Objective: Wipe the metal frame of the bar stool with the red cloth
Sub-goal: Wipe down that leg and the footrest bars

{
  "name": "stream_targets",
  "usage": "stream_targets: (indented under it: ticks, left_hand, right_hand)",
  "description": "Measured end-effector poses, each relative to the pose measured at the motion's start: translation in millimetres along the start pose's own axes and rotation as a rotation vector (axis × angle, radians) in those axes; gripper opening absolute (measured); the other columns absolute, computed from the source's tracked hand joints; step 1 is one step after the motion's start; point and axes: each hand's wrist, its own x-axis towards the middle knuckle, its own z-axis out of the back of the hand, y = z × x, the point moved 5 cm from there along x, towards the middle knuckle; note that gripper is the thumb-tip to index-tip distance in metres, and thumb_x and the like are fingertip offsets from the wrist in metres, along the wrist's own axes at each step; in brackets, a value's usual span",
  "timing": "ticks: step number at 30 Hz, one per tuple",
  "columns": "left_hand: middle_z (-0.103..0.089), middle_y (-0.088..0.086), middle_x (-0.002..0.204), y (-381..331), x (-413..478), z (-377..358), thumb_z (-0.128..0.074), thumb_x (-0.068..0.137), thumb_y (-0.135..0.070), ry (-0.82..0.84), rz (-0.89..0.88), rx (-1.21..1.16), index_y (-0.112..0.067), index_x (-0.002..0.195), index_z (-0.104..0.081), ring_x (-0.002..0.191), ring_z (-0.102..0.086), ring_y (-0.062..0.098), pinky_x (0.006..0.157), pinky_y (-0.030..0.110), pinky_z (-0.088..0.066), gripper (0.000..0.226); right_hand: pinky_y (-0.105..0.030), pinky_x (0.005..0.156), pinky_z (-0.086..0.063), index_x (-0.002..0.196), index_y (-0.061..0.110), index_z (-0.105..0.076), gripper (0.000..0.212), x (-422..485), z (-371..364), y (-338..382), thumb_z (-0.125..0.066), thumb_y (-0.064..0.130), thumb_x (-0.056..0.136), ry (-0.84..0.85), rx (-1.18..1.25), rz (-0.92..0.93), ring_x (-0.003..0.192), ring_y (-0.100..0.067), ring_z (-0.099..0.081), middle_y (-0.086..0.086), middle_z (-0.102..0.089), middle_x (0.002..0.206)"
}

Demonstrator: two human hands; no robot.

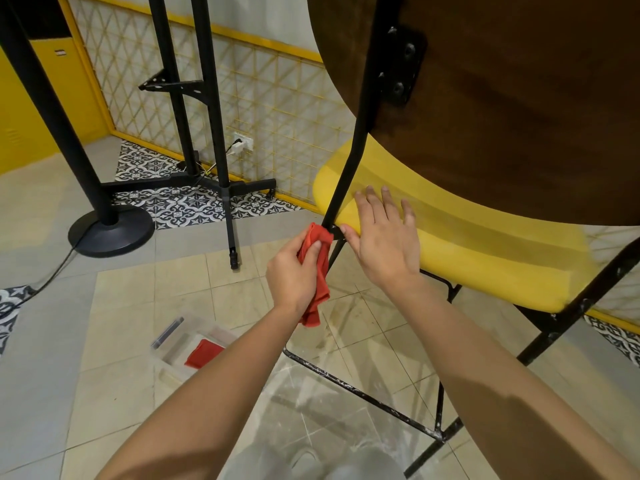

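Observation:
The bar stool has a yellow seat (485,251) and a black metal frame (349,161) whose upright runs from the seat's left edge up to a dark wooden backrest (502,98). My left hand (294,275) grips a bunched red cloth (318,271) and holds it against the frame where the upright meets the seat. The cloth's tail hangs below my fist. My right hand (384,237) lies flat on the yellow seat with fingers spread, its thumb at the seat's front-left edge. Lower frame bars (349,386) show white scuffs.
On the tiled floor at lower left sits a clear plastic box (187,344) holding another red cloth. A black pole on a round base (110,230) stands at left with a cable. A black stand (207,133) and a wall socket (242,142) are behind.

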Motion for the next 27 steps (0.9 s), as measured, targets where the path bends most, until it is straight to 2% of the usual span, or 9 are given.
stream_targets:
  ticks: [3,6,11,13,16,19,22,24,27]
  left_hand:
    - [-0.067,-0.004,0.119,-2.6,0.8,-8.2,-0.054,0.094,-0.035,-0.013,-0.006,-0.052,-0.025,0.128,-0.058,0.109,-0.061,0.012,0.088,0.021,-0.043,0.036]
    - [-0.065,-0.002,0.121,2.3,3.1,-9.0,-0.051,0.095,-0.033,0.040,-0.033,-0.004,-0.024,0.130,-0.057,0.111,-0.059,0.014,0.087,0.020,-0.041,0.036]
    - [-0.067,0.003,0.116,12.4,17.1,-5.6,-0.047,0.097,-0.032,0.233,-0.010,0.037,-0.022,0.131,-0.056,0.106,-0.061,0.020,0.091,0.031,-0.048,0.036]
    - [-0.068,0.005,0.113,13.3,26.6,-1.5,-0.047,0.098,-0.031,0.285,0.007,0.051,-0.020,0.129,-0.057,0.104,-0.062,0.022,0.090,0.029,-0.047,0.035]
    - [-0.068,0.005,0.105,7.4,34.7,2.7,-0.045,0.098,-0.030,0.253,0.036,-0.046,-0.019,0.123,-0.060,0.098,-0.063,0.023,0.090,0.035,-0.049,0.031]
    - [-0.067,-0.001,0.089,4.5,29.4,-9.4,-0.042,0.099,-0.035,0.274,0.069,-0.162,-0.019,0.113,-0.062,0.089,-0.065,0.022,0.084,0.039,-0.053,0.029]
    - [-0.060,-0.007,0.076,14.9,23.9,-18.1,-0.036,0.100,-0.038,0.260,0.102,-0.148,-0.020,0.102,-0.062,0.074,-0.060,0.013,0.068,0.028,-0.048,0.033]
    - [-0.059,-0.004,0.076,27.7,21.9,-21.0,-0.032,0.101,-0.040,0.248,0.099,-0.091,-0.018,0.096,-0.061,0.077,-0.059,0.018,0.068,0.030,-0.045,0.036]
    - [-0.062,0.002,0.087,46.9,17.3,-23.7,-0.028,0.101,-0.040,0.271,0.134,0.018,-0.014,0.098,-0.060,0.089,-0.060,0.026,0.079,0.036,-0.045,0.041]
  right_hand:
    - [-0.047,0.113,-0.016,0.145,0.014,-0.031,0.062,0.4,-0.4,0.3,-0.028,0.052,0.096,-0.014,0.006,-0.001,0.142,-0.026,-0.024,-0.008,-0.035,0.151]
    - [-0.047,0.113,-0.017,0.144,0.014,-0.033,0.062,0.4,-0.5,0.4,-0.029,0.052,0.096,-0.028,0.003,0.001,0.142,-0.027,-0.025,-0.008,-0.037,0.149]
    - [-0.047,0.113,-0.018,0.144,0.014,-0.032,0.061,0.9,-1.9,0.5,-0.030,0.052,0.096,-0.035,-0.017,-0.005,0.142,-0.027,-0.025,-0.008,-0.037,0.149]
    - [-0.048,0.112,-0.019,0.143,0.013,-0.034,0.060,1.0,-1.5,0.9,-0.032,0.051,0.096,-0.047,-0.015,-0.009,0.141,-0.028,-0.027,-0.008,-0.039,0.148]
    - [-0.048,0.112,-0.019,0.143,0.014,-0.035,0.060,0.8,-2.2,2.1,-0.032,0.051,0.096,-0.049,-0.022,-0.012,0.141,-0.028,-0.026,-0.009,-0.038,0.149]
    - [-0.048,0.112,-0.019,0.143,0.014,-0.035,0.061,0.0,-2.6,2.1,-0.028,0.051,0.095,-0.060,-0.025,-0.017,0.141,-0.028,-0.026,-0.009,-0.039,0.148]
    - [-0.049,0.111,-0.023,0.140,0.013,-0.040,0.063,0.4,-2.6,2.8,-0.021,0.051,0.093,-0.088,-0.030,-0.023,0.139,-0.029,-0.031,-0.009,-0.044,0.145]
    - [-0.049,0.110,-0.024,0.139,0.013,-0.042,0.064,1.2,-3.9,3.3,-0.019,0.051,0.092,-0.098,-0.025,-0.022,0.138,-0.029,-0.033,-0.009,-0.045,0.143]
    - [-0.049,0.110,-0.025,0.137,0.013,-0.044,0.063,1.2,-4.9,3.1,-0.021,0.051,0.092,-0.129,-0.022,-0.020,0.137,-0.029,-0.034,-0.010,-0.047,0.142]
